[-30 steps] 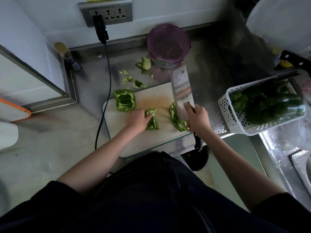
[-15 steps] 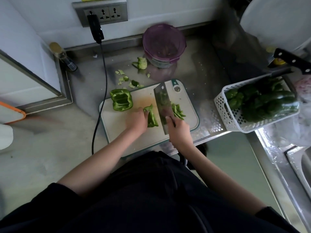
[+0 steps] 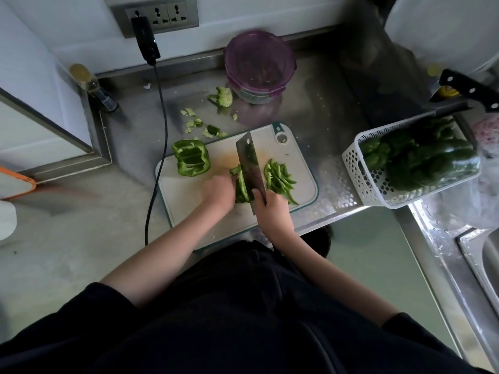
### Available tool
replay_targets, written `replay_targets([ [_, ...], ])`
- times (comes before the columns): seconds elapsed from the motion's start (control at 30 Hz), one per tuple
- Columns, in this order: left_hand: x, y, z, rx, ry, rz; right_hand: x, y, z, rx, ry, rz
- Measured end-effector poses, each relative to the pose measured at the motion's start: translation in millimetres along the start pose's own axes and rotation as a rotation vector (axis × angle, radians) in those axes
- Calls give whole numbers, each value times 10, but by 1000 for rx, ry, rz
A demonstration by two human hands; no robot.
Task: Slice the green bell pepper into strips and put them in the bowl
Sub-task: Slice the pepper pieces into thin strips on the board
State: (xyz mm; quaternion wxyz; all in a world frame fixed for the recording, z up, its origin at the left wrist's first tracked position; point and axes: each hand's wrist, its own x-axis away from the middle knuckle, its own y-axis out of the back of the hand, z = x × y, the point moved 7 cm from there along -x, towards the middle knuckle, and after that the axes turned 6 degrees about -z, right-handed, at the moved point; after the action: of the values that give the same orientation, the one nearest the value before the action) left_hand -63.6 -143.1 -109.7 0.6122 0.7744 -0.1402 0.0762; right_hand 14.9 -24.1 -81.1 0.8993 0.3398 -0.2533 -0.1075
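On the white cutting board (image 3: 189, 201) my left hand (image 3: 220, 191) holds down a green pepper piece (image 3: 241, 186). My right hand (image 3: 271, 209) grips a cleaver (image 3: 249, 163), whose blade stands on the right edge of that piece. A pile of cut strips (image 3: 279, 176) lies to the right of the blade. A larger pepper half (image 3: 191, 157) rests on the board's far left corner. The purple-rimmed bowl (image 3: 259, 66) stands behind the board near the wall.
Pepper core (image 3: 222, 96) and scraps (image 3: 199, 125) lie on the steel counter behind the board. A white basket (image 3: 378, 182) of whole peppers sits at the right, a sink (image 3: 483, 255) beyond it. A black cable (image 3: 159, 109) runs down the board's left side.
The cleaver came down from a raised position at the right and now stands on the pepper piece. The strip pile has been pushed further right.
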Motion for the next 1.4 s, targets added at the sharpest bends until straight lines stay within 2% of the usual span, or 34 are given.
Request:
replay_targets([
  [0.37,-13,-40,2,-7,15,20,-58,-79,11,57,8,17],
  [0.57,-63,-69,37,12,8,54,-23,31,15,20,45,-53],
  [0.87,-61,-89,49,67,16,17,-9,-98,45,142,43,-58],
  [1.23,-34,-58,31,55,-56,-19,-97,-161,87,101,18,-37],
  [1.4,22,4,8,-30,-99,2,-223,-194,216,133,7,-31],
])
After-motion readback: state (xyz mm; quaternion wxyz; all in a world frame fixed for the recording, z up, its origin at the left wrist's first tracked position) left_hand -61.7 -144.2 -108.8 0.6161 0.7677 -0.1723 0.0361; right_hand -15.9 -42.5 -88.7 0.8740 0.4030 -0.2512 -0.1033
